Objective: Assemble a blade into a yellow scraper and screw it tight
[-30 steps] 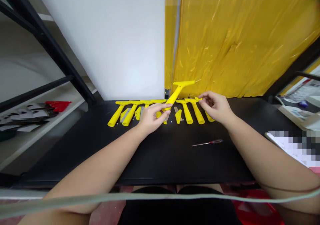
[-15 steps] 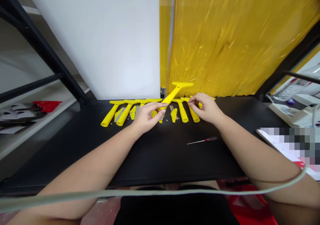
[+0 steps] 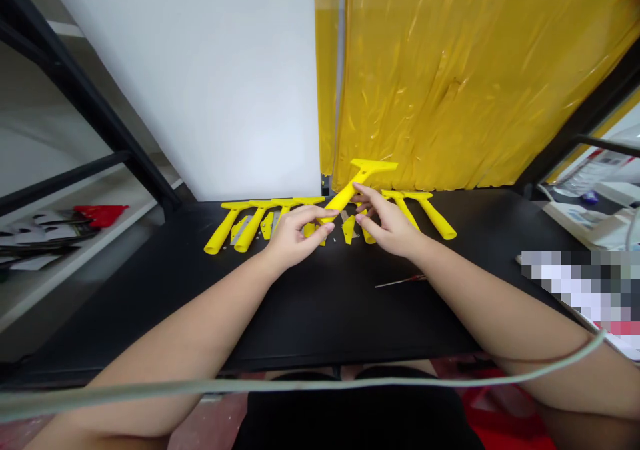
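My left hand (image 3: 299,234) pinches the lower end of a yellow plastic scraper handle (image 3: 344,197) between thumb and fingers. The handle is tilted, its wide T-shaped head up and to the right. Beside its neck is my right hand (image 3: 387,222), fingers apart, the index fingertip at or touching the handle. On the black table lies a row of similar yellow handles (image 3: 221,231), partly hidden behind my hands. Among them are small yellow plates (image 3: 349,230) with grey metal blades (image 3: 241,230) and tiny screws. A screwdriver (image 3: 399,281) lies below my right wrist, its grip partly covered.
A white panel (image 3: 215,90) and yellow plastic-wrapped stack (image 3: 400,83) stand behind the black table (image 3: 310,317). Black frame posts (image 3: 100,97) rise at both sides. A pale cable (image 3: 300,387) crosses low in front. At left, a shelf holds a red item (image 3: 103,215).
My right hand has moved left from the row on the table to the held handle. The handle has shifted slightly up and right. One handle at the row's right end now shows fully.
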### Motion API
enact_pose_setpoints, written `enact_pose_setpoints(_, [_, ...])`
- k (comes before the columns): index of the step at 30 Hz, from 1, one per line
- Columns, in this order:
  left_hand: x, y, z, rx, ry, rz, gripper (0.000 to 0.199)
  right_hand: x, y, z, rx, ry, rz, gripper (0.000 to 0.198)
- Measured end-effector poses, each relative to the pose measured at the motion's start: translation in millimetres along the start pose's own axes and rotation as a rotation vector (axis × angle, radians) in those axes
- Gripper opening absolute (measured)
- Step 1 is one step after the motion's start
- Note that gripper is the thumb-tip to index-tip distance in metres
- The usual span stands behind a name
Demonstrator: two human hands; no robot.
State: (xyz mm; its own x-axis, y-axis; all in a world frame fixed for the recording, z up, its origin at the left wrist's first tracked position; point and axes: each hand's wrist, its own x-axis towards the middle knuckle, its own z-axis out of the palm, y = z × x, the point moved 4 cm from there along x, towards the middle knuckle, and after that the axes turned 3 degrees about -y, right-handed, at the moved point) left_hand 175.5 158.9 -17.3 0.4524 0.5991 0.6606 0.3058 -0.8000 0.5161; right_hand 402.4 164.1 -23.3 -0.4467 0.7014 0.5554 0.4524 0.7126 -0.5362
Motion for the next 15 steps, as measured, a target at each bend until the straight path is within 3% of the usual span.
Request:
enact_pose_setpoints(5, [-3,-1,7,-0.069,-0.097,-0.022,0.022,3,-1,5,0.061,0.069,-0.005,0.052])
enact_pose_setpoints(11, [-6,-4,23,-0.604,-0.086,-0.402,0.06,4,-13,15,0.041,-0.049,-0.074,0.046])
enact_pose_setpoints(15, [-6,-7,29,-0.74,-0.038,-0.573,0.073,4,-21,20,-0.026,-0.123,-0.129,0.041])
